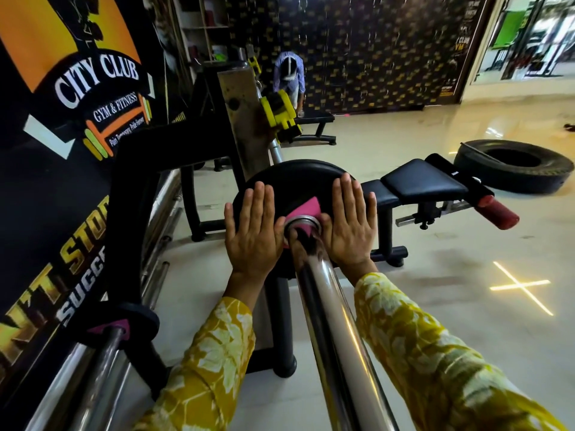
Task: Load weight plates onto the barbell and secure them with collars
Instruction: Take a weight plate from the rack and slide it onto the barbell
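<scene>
- My left hand (252, 231) and right hand (348, 227) push the plate (295, 178), fingers (259, 197) straight and flat.
- No collar yet, so it could slide off the bar (323, 306).

The weight plate (289, 178) is black with a pink wedge (306, 205) at its hub; the barbell (326, 306) is mirror chrome. The 2 sleeves (217, 353) are mustard yellow with white flowers. Bench pad (423, 178) black, roller end (497, 213) red, tyre (529, 181) black, floor (466, 306) cream.
</scene>
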`<act>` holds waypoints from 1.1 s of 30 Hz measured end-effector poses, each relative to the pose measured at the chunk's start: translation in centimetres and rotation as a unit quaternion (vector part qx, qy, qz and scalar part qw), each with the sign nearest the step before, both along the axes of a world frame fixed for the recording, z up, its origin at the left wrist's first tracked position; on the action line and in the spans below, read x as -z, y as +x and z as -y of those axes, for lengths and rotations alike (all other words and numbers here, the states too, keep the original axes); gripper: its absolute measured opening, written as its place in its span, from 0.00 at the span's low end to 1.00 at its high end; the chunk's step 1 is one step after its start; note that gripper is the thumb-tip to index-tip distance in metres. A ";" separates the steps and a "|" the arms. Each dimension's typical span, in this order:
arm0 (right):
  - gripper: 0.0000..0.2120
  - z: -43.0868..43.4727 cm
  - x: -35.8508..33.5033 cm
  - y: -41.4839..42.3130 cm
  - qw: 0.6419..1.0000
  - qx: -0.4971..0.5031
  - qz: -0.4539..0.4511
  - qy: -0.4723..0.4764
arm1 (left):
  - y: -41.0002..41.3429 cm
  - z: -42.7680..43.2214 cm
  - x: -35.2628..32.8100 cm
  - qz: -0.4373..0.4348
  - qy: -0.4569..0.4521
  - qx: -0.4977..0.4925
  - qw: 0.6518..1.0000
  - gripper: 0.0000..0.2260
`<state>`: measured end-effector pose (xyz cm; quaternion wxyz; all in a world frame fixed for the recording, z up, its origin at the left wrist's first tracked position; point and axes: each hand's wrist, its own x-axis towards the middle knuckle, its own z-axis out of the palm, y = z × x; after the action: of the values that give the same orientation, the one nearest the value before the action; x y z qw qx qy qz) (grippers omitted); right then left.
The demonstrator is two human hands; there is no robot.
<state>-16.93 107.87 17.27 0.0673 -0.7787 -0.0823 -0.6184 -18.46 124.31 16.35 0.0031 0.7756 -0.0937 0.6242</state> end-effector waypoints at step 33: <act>0.25 4.8 -1.2 -39.3 0.928 -0.239 -0.278 0.066 | -37.5 7.2 -1.0 -0.206 -0.144 0.107 0.962 0.23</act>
<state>-56.25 103.08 18.45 0.2839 -0.8707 -0.2030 -0.3466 -55.92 117.06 17.33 0.2005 0.8641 -0.0829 0.4542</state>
